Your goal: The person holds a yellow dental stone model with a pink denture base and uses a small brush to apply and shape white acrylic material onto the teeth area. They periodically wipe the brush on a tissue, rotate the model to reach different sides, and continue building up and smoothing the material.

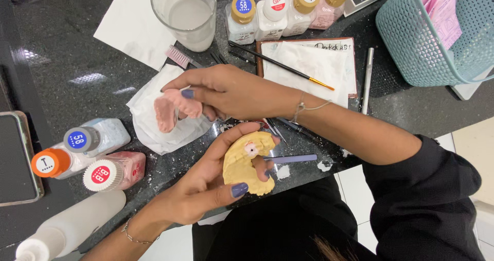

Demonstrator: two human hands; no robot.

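Note:
My left hand (206,181) grips a yellow plaster jaw model (247,163) near the counter's front edge, with a small white tooth piece showing on its top. My right hand (226,91) reaches across to the left and holds a pink jaw-shaped cast (172,109) above a crumpled white tissue (154,129). The two hands are close together, the right above the left.
A glass of cloudy liquid (185,14) stands at the back. Several small capped bottles (278,11) stand beside it, three more (87,155) lie at left. A thin brush (283,65) rests on a white pad (314,65). A teal basket (437,34) sits at right.

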